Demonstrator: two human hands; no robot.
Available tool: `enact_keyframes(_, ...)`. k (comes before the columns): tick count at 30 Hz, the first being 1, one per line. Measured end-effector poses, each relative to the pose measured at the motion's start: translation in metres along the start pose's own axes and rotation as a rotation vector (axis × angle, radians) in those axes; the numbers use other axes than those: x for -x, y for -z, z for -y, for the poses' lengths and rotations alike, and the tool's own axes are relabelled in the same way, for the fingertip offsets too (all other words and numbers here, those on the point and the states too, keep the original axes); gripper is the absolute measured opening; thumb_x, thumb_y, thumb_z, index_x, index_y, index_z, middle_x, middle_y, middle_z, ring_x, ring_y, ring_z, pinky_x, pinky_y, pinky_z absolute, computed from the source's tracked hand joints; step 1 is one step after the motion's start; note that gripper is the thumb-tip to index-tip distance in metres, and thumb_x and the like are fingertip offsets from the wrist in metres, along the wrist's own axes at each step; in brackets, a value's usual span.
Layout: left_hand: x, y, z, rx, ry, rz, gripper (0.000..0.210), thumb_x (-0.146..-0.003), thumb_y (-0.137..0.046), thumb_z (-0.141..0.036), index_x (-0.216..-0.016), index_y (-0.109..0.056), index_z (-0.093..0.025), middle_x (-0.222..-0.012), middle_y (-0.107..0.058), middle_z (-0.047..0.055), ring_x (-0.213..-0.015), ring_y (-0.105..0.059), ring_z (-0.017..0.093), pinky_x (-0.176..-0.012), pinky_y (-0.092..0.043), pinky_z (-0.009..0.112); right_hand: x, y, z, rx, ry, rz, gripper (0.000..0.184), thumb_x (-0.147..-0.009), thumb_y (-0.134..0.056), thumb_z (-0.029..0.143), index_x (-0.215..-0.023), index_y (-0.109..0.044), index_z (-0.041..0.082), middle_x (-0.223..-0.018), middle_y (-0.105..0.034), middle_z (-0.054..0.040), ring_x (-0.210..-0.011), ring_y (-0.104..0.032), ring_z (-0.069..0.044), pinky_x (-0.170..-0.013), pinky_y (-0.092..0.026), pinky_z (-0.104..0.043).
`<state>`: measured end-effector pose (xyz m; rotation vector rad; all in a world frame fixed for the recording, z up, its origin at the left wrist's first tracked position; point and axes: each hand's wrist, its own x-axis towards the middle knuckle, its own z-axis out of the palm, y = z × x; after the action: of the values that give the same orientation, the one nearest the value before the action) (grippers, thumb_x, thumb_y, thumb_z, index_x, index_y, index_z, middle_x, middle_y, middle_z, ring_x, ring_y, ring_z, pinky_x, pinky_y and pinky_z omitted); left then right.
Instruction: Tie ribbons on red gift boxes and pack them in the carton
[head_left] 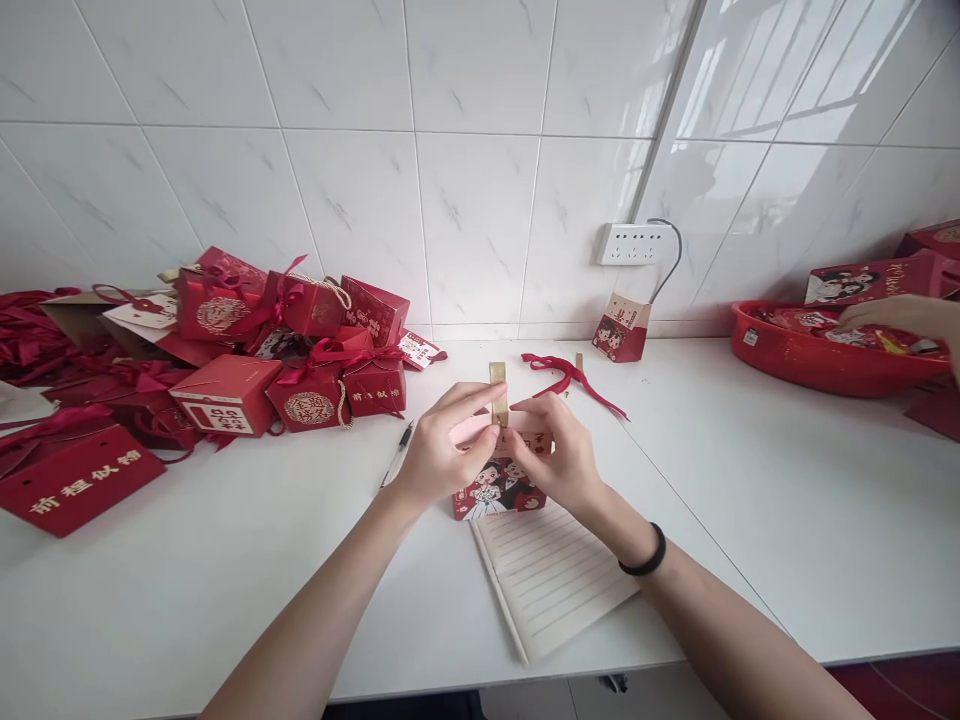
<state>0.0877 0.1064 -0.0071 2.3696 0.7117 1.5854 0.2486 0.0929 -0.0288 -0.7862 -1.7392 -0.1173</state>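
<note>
Now, head view: a white desk (817, 510) against a tiled wall, with an open lined notebook (559, 585) near its front edge.
Couple box: the small red printed box (501, 490) is upright at the notebook's far edge, its pale top flaps open; whether it rests on the pages I cannot tell.
Gold strip: a short gold strip (497, 374) rises from the box top, beyond the notebook.
Left hand: the left hand (446, 445) has its grip nearly closed, thumb and forefinger at the gold strip.
Right hand: the right hand (566, 455) has a narrow grip at the box's upper edge, thumb in front; a black band (660, 553) circles the wrist.
Pen: a pen (397, 452) lies left of the notebook, partly behind the left hand.
Ribbon: a loose red ribbon (571, 372) lies beyond the notebook, to its right.
Standing box: another couple-printed box (621, 330) stands farther back on that side, below a power strip (625, 243).
Gift boxes: a heap of red boxes (304, 400) spreads well left of the notebook.
Basin: far right of the notebook, another person's hand (889, 313) is over a red basin (810, 362) of packets.
</note>
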Motion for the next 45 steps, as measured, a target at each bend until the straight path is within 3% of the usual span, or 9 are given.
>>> enact_keyframes(12,0.002,0.001,-0.003,0.099,0.061,0.016,0.038,-0.080,-0.053,-0.015,-0.116,-0.061,-0.020,-0.108,-0.063,0.006,-0.101,-0.060,0.018,-0.086,-0.054,0.032,0.000,-0.002,0.000,-0.109,-0.036,-0.024,0.004,-0.088,-0.053,0.022,-0.084,-0.051,0.021,-0.073,-0.053,0.0000,-0.060,-0.051,-0.013,-0.052,-0.043,-0.025)
enact_keyframes(19,0.001,-0.002,-0.004,0.341,0.226,0.040,0.031,-0.082,-0.053,-0.019,-0.111,-0.063,-0.020,-0.109,-0.061,0.006,-0.099,-0.061,0.018,-0.079,-0.058,0.030,-0.004,0.004,0.004,-0.243,-0.194,0.017,0.014,-0.086,-0.055,0.027,-0.075,-0.055,0.019,-0.071,-0.056,-0.0001,-0.060,-0.052,-0.012,-0.050,-0.041,-0.023)
enact_keyframes(26,0.000,-0.004,-0.005,0.410,0.407,0.015,0.030,-0.076,-0.059,-0.019,-0.106,-0.061,-0.018,-0.092,-0.065,0.003,-0.086,-0.066,0.017,-0.074,-0.057,0.027,-0.006,0.006,0.011,-0.382,-0.452,0.081,0.019,-0.083,-0.057,0.035,-0.078,-0.057,0.017,-0.069,-0.061,-0.0009,-0.055,-0.052,-0.012,-0.046,-0.040,-0.020)
enact_keyframes(33,-0.001,-0.005,-0.008,0.589,0.548,0.013,0.030,-0.073,-0.063,-0.022,-0.102,-0.052,-0.018,-0.086,-0.066,0.004,-0.077,-0.068,0.020,-0.068,-0.056,0.029,-0.009,0.006,0.012,-0.446,-0.538,0.106,0.024,-0.077,-0.059,0.040,-0.073,-0.054,0.017,-0.062,-0.057,-0.0001,-0.051,-0.050,-0.012,-0.043,-0.039,-0.020)
enact_keyframes(40,0.002,-0.009,0.001,0.415,0.518,-0.036,0.027,-0.073,-0.064,-0.029,-0.096,-0.055,-0.018,-0.098,-0.065,0.007,-0.096,-0.063,0.022,-0.078,-0.052,0.030,-0.008,0.005,0.003,-0.481,-0.561,0.130,0.021,-0.079,-0.058,0.039,-0.081,-0.057,0.018,-0.060,-0.053,0.0018,-0.050,-0.048,-0.012,-0.044,-0.039,-0.021)
enact_keyframes(42,0.003,-0.007,0.007,0.459,0.538,0.043,0.032,-0.072,-0.065,-0.031,-0.099,-0.056,-0.017,-0.101,-0.064,0.008,-0.093,-0.063,0.021,-0.077,-0.052,0.030,-0.007,0.004,0.000,-0.467,-0.556,0.103,0.020,-0.079,-0.058,0.036,-0.087,-0.056,0.018,-0.064,-0.054,0.0015,-0.051,-0.049,-0.012,-0.045,-0.040,-0.022)
enact_keyframes(45,0.007,-0.002,0.021,0.559,0.619,0.343,0.040,-0.069,-0.069,-0.033,-0.103,-0.058,-0.014,-0.100,-0.067,0.009,-0.085,-0.064,0.021,-0.075,-0.051,0.032,-0.007,0.004,-0.004,-0.482,-0.572,0.020,0.031,-0.077,-0.060,0.037,-0.102,-0.052,0.020,-0.079,-0.059,-0.0017,-0.061,-0.054,-0.015,-0.053,-0.046,-0.026)
